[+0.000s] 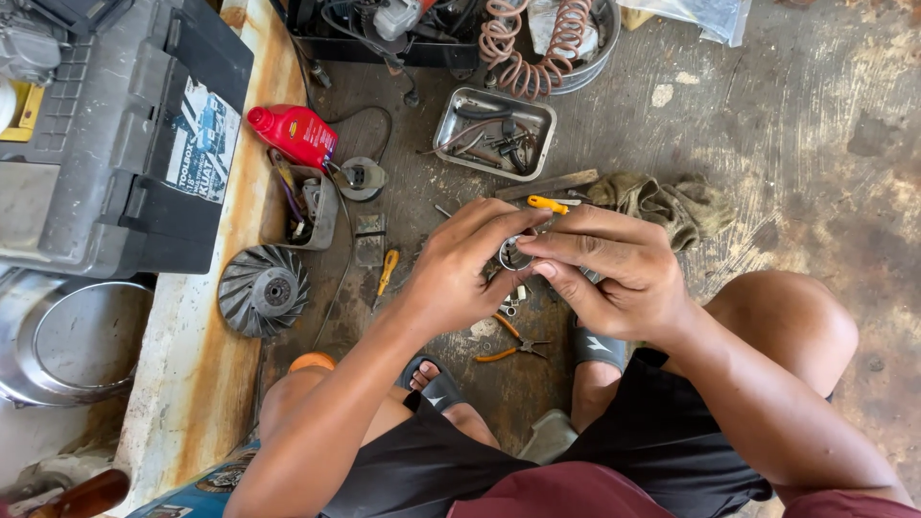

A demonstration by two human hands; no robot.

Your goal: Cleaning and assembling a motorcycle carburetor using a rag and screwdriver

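My left hand (pixel 465 269) and my right hand (pixel 614 273) meet in front of me, both gripping a small round metal part (pixel 513 254) between their fingertips. Most of the part is hidden by the fingers. I crouch over a dirty concrete floor, my feet in dark sandals below the hands. Orange-handled pliers (pixel 508 350) lie on the floor under my hands. A yellow-handled tool (pixel 547 203) lies just beyond my fingers, and another yellow-handled tool (pixel 386 270) lies to the left.
A metal tray (pixel 451 125) of small tools sits ahead, a coiled orange hose (pixel 523 48) beyond it. A red bottle (pixel 293 132), a finned round pulley (pixel 262 291) and a grey toolbox (pixel 115 125) are at left. A dirty rag (pixel 667 206) lies at right.
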